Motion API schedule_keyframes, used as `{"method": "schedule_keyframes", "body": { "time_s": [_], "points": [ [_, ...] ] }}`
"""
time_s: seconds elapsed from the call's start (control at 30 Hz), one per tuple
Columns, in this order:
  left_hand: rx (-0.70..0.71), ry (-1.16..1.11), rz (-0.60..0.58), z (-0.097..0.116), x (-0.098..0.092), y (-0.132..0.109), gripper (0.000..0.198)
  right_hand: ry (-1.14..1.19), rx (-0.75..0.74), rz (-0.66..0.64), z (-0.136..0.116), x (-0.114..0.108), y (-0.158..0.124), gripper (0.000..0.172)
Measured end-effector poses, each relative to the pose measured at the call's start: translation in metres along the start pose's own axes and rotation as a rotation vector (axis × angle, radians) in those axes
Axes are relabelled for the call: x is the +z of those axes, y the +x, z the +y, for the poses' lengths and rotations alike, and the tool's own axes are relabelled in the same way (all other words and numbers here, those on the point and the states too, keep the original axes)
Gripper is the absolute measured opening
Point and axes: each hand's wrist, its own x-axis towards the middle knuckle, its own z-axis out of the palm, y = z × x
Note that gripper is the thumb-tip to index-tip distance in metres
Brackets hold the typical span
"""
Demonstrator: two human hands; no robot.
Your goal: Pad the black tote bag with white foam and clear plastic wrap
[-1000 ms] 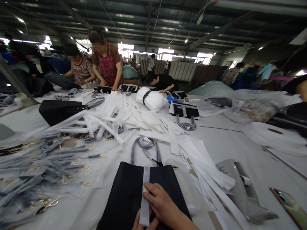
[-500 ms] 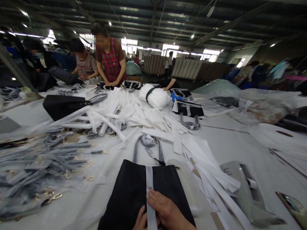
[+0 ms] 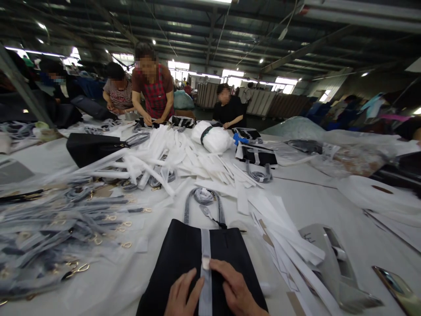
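Observation:
A black handbag (image 3: 179, 250) lies flat in front of me, its grey-wrapped handles (image 3: 187, 210) pointing away. Down its middle runs a pale grey strap (image 3: 205, 240) with a small whitish piece (image 3: 206, 263) on it. My left hand (image 3: 184, 292) rests on the bag just left of the strap, fingers stretched out and holding nothing. On the other side, my right hand (image 3: 235, 287) is open, its index fingertip touching the edge of the whitish piece. Between the handles are a coiled wrapped strap (image 3: 204, 196) and a small tag (image 3: 205, 210).
Wrapped straps with gold clasps (image 3: 49, 237) spread over the left. White foam strips (image 3: 194, 162) are heaped ahead. At right lie paper strips (image 3: 289, 237), a tape dispenser (image 3: 338, 267) and a phone (image 3: 396, 285). Co-workers, one in a checked apron (image 3: 156, 98), stand across the table.
My right hand has shifted right and down off the strap's middle, uncovering the whitish piece. My left hand has come up and spread its fingers on the bag. A co-worker opposite has straightened up.

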Motion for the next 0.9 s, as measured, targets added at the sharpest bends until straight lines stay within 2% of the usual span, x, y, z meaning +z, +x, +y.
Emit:
{"method": "schedule_keyframes", "body": {
  "time_s": [0.07,0.17,0.3,0.47,0.67,0.8,0.9],
  "points": [
    [0.122,0.031,-0.007,-0.002,0.003,0.006,0.054,0.003,0.034,0.037,0.003,0.003,-0.003,0.064],
    [0.233,-0.035,-0.052,0.002,0.009,0.009,0.045,-0.021,0.024,0.014,0.003,0.005,-0.005,0.068],
    [0.21,-0.062,-0.09,0.013,0.015,0.004,0.038,-0.068,-0.003,-0.017,0.005,0.006,-0.005,0.073],
    [0.065,0.019,-0.083,0.015,0.016,-0.001,0.037,-0.112,-0.037,0.031,0.006,0.01,0.0,0.072],
    [0.058,-0.11,0.027,0.0,-0.004,0.025,0.038,-0.135,-0.031,0.099,0.003,0.009,0.004,0.074],
    [0.046,-0.259,0.166,0.001,-0.016,0.041,0.033,-0.247,-0.123,0.052,0.001,0.009,0.005,0.08],
    [0.069,-0.302,0.21,0.005,-0.016,0.046,0.031,-0.333,-0.207,0.057,0.001,0.009,0.005,0.08]
  ]
}}
